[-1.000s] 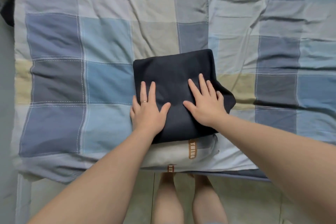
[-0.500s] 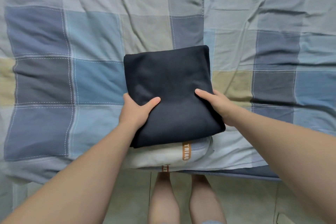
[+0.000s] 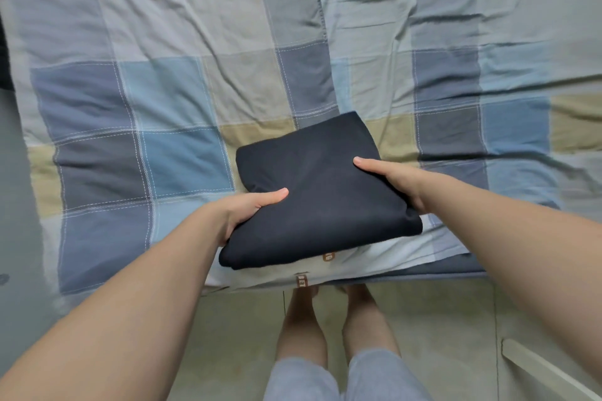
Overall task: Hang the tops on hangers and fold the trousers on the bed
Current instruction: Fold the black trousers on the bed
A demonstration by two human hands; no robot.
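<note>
Checked bed cover [image 3: 163, 107], blue, grey and tan squares, well creased, fills most of the view; pale floor [image 3: 439, 335] and the person's bare legs [image 3: 303, 329] show below its near edge. Folded trousers [image 3: 319, 205]: a dark navy bundle, taken as trousers from the task since no waistband or leg is visible. It lies close to the near edge of the bed, askew to the checks. Left hand [image 3: 247, 208] grips the bundle's left side, thumb flat on top, fingers out of sight underneath. Right hand [image 3: 394, 179] grips the right side the same way, thumb on top, fingers tucked below. Cannot tell whether the bundle is clear of the cover or resting on it. Judgement: the fold looks finished and the bundle is ready to be carried or re-set. Risks noted: (1) both grips sit at the sides, so the unsupported near-left corner may sag and the layers peel open. (2) If the hidden fingers have caught only some layers, the lower ones could slide out on lifting. (3) Fingers below may also have caught the cover, dragging it along. (4) The bundle is near the bed's edge; a slip would send it to the floor. (5) Uneven lift between the hands would tilt and skew the fold.
</note>
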